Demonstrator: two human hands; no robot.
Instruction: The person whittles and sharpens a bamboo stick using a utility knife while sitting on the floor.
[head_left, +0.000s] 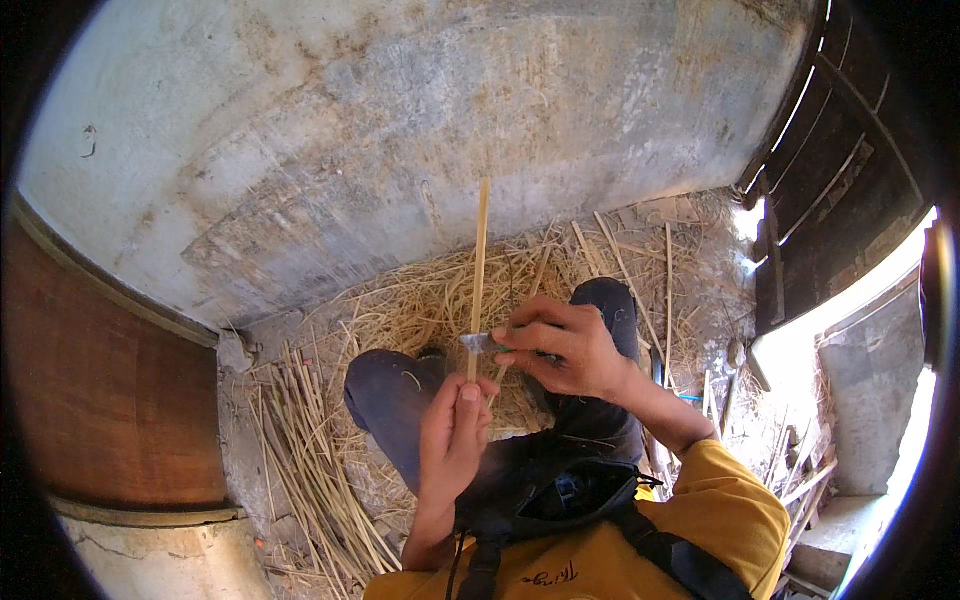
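A pale, narrow bamboo strip (481,255) points away from me toward the wall, held upright in the picture. Near its lower end, my left hand (456,430) grips it, thumb laid along the strip. My right hand (565,345) is closed on a small knife (478,343), whose short grey blade lies across the strip just above my left thumb. Most of the knife's handle is hidden by my fingers. Below the hands, a thin pale shaving (498,385) hangs beside the strip.
Curled shavings (425,300) cover the floor between my knees and the stained wall (480,120). A bundle of long strips (320,470) lies at left, near a brown wooden panel (110,380). At right are loose sticks (669,290) and dark boards (830,170). A black bag (570,500) rests on my lap.
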